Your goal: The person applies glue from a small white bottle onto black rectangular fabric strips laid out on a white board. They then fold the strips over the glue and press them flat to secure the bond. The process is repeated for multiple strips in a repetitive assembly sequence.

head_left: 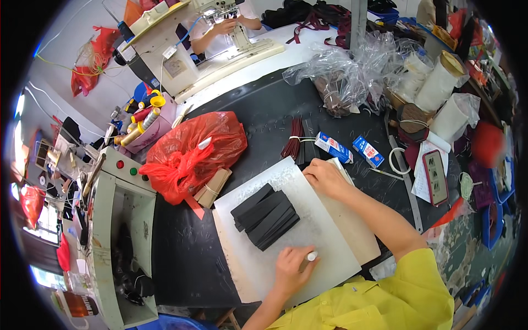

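A pale sheet or board [335,247] lies tilted on the dark tabletop, its surface speckled near the far edge. On it sits a fanned stack of black strips [267,214]. Just nearer than the strips, my left hand [292,270] is closed around a small white cylinder [312,256], seen end-on; its exact kind is unclear. At the sheet's far right edge, my right hand [324,177] has its fingers bent down onto the rim, pinching it; the fingertips are partly hidden.
A red plastic bag [195,148] and a tied cardboard bundle [213,187] lie left of the sheet. Beyond it are two blue-white boxes [334,147] and dark red cords [292,137]. A phone [435,179] lies right, near a metal ruler [407,192]. Another person's hands [225,26] work at a sewing machine.
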{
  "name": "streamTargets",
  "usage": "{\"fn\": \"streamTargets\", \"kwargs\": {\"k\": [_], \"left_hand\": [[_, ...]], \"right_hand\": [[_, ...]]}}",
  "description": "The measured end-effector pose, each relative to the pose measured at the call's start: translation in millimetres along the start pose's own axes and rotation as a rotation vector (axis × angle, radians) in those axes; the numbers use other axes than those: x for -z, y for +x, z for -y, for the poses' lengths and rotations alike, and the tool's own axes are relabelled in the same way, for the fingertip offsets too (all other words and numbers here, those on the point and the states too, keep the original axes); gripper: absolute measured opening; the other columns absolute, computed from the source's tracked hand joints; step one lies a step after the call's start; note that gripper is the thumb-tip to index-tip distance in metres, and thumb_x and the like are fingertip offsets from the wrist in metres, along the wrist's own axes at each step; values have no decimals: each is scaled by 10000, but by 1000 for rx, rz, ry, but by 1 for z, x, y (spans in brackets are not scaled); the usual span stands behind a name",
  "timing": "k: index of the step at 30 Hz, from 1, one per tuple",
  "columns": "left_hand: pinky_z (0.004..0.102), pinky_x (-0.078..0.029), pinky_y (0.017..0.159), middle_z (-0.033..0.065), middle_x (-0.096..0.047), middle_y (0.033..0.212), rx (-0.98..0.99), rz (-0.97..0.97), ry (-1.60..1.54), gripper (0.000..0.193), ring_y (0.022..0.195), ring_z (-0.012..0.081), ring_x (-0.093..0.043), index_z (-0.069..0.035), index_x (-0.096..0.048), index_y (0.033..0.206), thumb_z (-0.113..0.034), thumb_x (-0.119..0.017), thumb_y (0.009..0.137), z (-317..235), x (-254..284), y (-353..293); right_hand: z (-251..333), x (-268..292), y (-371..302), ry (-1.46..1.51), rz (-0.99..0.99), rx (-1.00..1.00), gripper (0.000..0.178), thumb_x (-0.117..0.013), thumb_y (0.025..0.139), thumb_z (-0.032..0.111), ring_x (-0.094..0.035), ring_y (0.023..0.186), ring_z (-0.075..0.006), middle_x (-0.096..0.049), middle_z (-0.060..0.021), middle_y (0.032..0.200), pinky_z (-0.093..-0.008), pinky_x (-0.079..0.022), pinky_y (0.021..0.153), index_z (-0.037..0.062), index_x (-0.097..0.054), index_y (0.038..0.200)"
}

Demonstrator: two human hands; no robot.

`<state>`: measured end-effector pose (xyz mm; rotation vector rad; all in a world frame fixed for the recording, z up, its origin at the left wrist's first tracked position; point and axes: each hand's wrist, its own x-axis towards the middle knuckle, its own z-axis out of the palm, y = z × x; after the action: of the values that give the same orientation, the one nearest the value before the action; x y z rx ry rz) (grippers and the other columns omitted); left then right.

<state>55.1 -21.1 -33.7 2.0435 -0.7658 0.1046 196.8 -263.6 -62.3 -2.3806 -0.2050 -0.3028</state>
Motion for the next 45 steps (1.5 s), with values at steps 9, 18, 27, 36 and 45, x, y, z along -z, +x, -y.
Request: {"fn": "streamTargets", "kwargs": {"k": [9,18,27,36,45], "left_hand": [[363,-500,740,129,-688,900,137,-44,-216,243,816,291,-646,-25,-719,1043,-20,-761,804,-3,5,3],[274,-494,747,108,-649,1039,180,58,-496,330,918,156,-633,32,-602,1295,-88,-613,988,-16,30,1],[307,-506,704,116,-649,926,221,97,-444,340,815,205,-628,-1,-607,1309,-75,-593,978,-27,44,-10],[324,-524,697,152,-653,953,279,128,-445,332,813,247,-637,2,-616,1296,-57,-593,971,-36,46,-6],[327,-524,691,160,-658,952,297,133,-467,331,798,249,-642,25,-611,1285,-56,-607,964,-34,36,-6]], "right_hand": [[55,52,-37,830,-95,-318,64,-674,929,56,-626,802,-72,-682,-14,896,-244,-511,736,16,-693,975],[125,69,-103,863,131,-195,183,-630,977,39,-635,903,-84,-674,-32,1029,-230,-508,779,16,-727,1131],[145,70,-108,939,229,-218,160,-617,987,22,-669,979,-127,-694,-75,1066,-266,-540,864,-11,-708,1115],[149,78,-109,1055,339,-363,170,-597,996,26,-699,973,-150,-725,-94,1025,-304,-567,890,-33,-690,1125],[136,77,-116,1034,366,-342,181,-591,985,1,-703,945,-139,-735,-107,1008,-285,-581,868,-37,-713,1113]]}}
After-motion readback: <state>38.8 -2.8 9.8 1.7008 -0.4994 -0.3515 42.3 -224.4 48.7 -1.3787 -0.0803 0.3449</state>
